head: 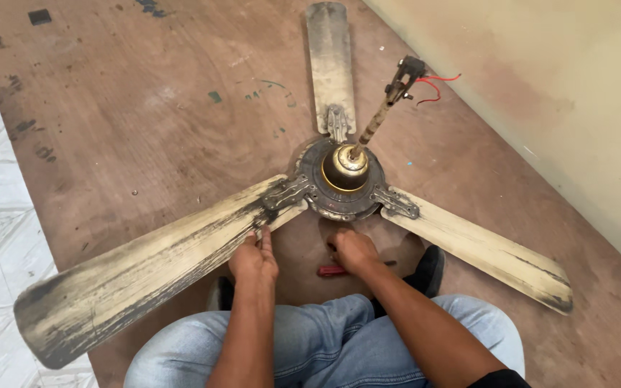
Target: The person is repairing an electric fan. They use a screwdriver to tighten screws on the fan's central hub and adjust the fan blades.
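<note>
Brown plywood sheeting [145, 129] covers the floor beside a pale wall, and an old ceiling fan [345, 176] lies on it, grimy blades spread, just ahead of the seated person's knees. Left hand [254, 257] pinches the edge of the near-left blade [145, 273], fingers closed on it. Right hand [353, 250] rests curled by a red-handled tool [332, 271]; whether it grips it I cannot tell. A hard pull could bend the blade, and the loose red wires [436, 85] on the tilted rod could snag.
</note>
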